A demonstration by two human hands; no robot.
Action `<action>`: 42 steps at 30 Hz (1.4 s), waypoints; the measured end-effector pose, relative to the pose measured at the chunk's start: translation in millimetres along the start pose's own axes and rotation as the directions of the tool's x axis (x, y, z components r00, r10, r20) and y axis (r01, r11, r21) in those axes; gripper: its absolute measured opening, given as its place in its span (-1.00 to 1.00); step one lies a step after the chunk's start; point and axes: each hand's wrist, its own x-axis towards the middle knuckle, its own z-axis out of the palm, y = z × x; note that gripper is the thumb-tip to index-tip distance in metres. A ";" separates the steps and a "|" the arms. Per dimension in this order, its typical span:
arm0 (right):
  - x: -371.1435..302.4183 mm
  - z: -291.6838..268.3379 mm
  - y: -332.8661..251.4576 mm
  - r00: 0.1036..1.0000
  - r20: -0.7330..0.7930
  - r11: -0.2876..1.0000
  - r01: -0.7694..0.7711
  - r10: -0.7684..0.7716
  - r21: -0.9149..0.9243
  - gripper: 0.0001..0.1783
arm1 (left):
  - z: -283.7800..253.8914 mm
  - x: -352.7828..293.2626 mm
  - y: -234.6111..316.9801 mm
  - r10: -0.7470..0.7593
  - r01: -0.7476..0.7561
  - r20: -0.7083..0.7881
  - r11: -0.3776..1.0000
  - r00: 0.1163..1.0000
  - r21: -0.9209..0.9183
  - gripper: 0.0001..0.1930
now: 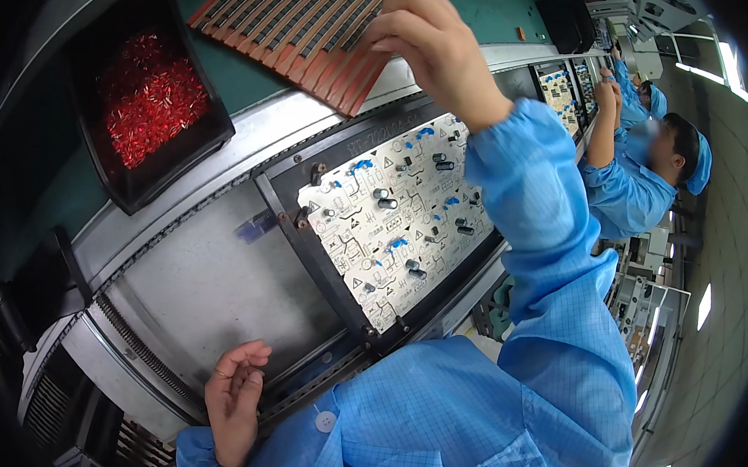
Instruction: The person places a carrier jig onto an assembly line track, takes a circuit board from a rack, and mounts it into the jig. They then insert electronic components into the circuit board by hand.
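Note:
My right hand (438,48) reaches over the right part of a slotted brown rack (335,86), which holds rows of small dark rectangular components (293,29). Its thumb and fingers are pinched together at the rows; what they hold, if anything, is hidden. Below that arm lies a white printed circuit board panel (365,234) in a black frame (308,267), fitted with dark cylindrical capacitors (387,204) and small blue parts (399,243). My left hand (237,398) hovers near the conveyor's near rail, fingers loosely bent and apart, with nothing in it.
A black bin (214,136) of small red glassy parts (153,101) stands left of the rack on a green surface (244,70). Metal conveyor rails (192,202) run along both sides of the frame. Co-workers in blue (636,185) work farther right beside another board (557,101).

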 end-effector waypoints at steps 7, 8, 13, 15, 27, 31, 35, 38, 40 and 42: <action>-25.4 -34.0 -146.6 0.579 0.448 0.347 -0.794 0.681 0.498 -0.87 | -1.0 -6.2 1.9 -0.007 0.008 0.024 1.000 1.000 -0.026 -0.68; -32.7 -31.4 -156.0 0.558 0.477 0.304 -0.805 0.679 0.509 -0.86 | -0.5 -6.2 2.5 -0.017 0.018 0.042 1.000 0.999 -0.023 -0.68; -30.2 -27.8 -175.4 0.219 0.641 -0.131 -0.883 0.736 0.452 -0.80 | -2.1 -9.5 3.2 -0.016 0.019 0.048 0.999 0.999 -0.049 -0.66; -23.7 -26.8 -169.7 0.093 0.738 -0.287 -0.883 0.668 0.371 -0.81 | -3.4 -10.6 2.3 -0.021 0.024 0.046 0.998 0.999 -0.056 -0.66; -17.7 -13.7 -170.3 -0.034 0.656 -0.322 -0.890 0.754 0.324 -0.80 | -5.7 -10.1 -2.0 -0.028 0.033 0.071 0.997 0.997 -0.065 -0.61; -21.6 -11.9 -169.5 -0.016 0.631 -0.298 -0.891 0.776 0.344 -0.80 | -5.8 -9.6 1.1 -0.010 0.013 0.090 0.999 0.996 -0.034 -0.60; -19.8 -10.9 -169.6 -0.034 0.631 -0.298 -0.900 0.775 0.317 -0.80 | -6.4 -10.7 2.6 -0.015 0.017 0.094 1.000 0.995 -0.021 -0.60; -18.2 -9.0 -175.7 -0.047 0.592 -0.279 -0.909 0.805 0.308 -0.81 | -6.5 -10.1 0.7 -0.010 0.013 0.101 1.000 0.995 -0.022 -0.60; -22.4 -3.0 -181.8 0.035 0.535 -0.200 -0.905 0.844 0.376 -0.81 | -7.4 -10.2 -0.4 -0.009 0.011 0.105 1.000 0.994 -0.023 -0.60; -27.3 4.2 -189.1 0.072 0.492 -0.169 -0.888 0.868 0.428 -0.83 | -7.7 -10.8 -2.3 -0.005 0.007 0.109 1.000 0.994 -0.022 -0.60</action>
